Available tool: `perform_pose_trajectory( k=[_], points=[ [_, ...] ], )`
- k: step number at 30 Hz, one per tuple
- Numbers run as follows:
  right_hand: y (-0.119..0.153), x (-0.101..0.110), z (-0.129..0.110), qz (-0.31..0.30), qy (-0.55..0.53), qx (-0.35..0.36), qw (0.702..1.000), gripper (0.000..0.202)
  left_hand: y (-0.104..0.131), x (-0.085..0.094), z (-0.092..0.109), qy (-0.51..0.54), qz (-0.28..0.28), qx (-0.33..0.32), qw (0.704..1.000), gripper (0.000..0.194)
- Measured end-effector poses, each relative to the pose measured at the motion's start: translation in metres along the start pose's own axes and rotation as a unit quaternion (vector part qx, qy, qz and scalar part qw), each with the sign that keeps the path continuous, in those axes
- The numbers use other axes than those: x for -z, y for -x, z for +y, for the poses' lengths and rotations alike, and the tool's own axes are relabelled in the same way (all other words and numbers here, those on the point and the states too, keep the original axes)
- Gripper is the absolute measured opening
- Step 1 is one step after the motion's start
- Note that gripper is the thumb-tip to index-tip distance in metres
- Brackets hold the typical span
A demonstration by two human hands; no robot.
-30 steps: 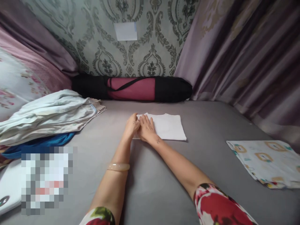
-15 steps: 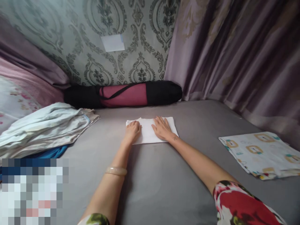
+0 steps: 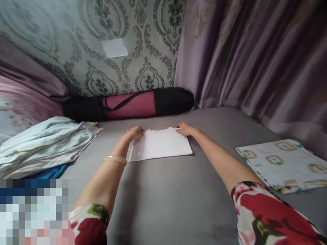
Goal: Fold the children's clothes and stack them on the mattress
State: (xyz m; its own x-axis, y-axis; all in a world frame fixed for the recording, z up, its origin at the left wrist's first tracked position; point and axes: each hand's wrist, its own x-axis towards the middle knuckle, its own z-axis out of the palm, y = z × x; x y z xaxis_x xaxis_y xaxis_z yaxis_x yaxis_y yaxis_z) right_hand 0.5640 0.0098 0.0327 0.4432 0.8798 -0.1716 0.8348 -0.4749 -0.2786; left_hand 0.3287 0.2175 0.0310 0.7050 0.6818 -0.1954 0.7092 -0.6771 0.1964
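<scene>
A folded white shirt [image 3: 160, 145] lies in front of me, its far edge dipping like a neckline. My left hand [image 3: 134, 132] is closed at the far left corner, fingers curled on the cloth. At the far right corner my right hand [image 3: 186, 129] pinches the edge, thumb on the near side. The far part of the shirt looks slightly lifted, while its near edge rests on the grey sheet [image 3: 173, 197].
A folded, lion-print cloth [image 3: 283, 166] lies to the right. Piled light clothes [image 3: 51, 143] with a blue garment [image 3: 55, 172] below are on the left. A long black and maroon bag [image 3: 130, 103] lines the wall, and purple curtains [image 3: 237, 68] hang at the right.
Both hands have gone from lying on the white shirt to gripping its far corners. The near edge of the shirt now shows fully, and the view has shifted slightly right.
</scene>
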Motion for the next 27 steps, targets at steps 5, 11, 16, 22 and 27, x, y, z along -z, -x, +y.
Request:
perform_pose_trajectory(
  k=[5, 11, 16, 22, 27],
  points=[
    [-0.001, 0.009, 0.005, -0.024, -0.055, 0.02, 0.998, 0.034, 0.001, 0.004, -0.007, 0.027, -0.001, -0.013, 1.0, 0.027],
    [0.02, 0.023, 0.001, 0.011, -0.111, 0.046, 0.993, 0.034, 0.024, 0.018, -0.016, 0.093, 0.02, -0.056, 0.994, 0.028],
    [0.05, 0.05, -0.004, 0.07, -0.187, 0.103, 0.975, 0.03, 0.061, 0.047, -0.014, 0.227, 0.085, -0.145, 0.959, 0.027],
    [0.101, 0.081, -0.01, 0.148, -0.258, 0.172, 0.939, 0.028, 0.115, 0.076, -0.003, 0.262, 0.188, -0.208, 0.923, 0.027],
    [0.153, 0.067, -0.011, 0.185, -0.233, 0.204, 0.933, 0.023, 0.161, 0.061, -0.002, 0.166, 0.239, -0.239, 0.926, 0.027]
  ],
)
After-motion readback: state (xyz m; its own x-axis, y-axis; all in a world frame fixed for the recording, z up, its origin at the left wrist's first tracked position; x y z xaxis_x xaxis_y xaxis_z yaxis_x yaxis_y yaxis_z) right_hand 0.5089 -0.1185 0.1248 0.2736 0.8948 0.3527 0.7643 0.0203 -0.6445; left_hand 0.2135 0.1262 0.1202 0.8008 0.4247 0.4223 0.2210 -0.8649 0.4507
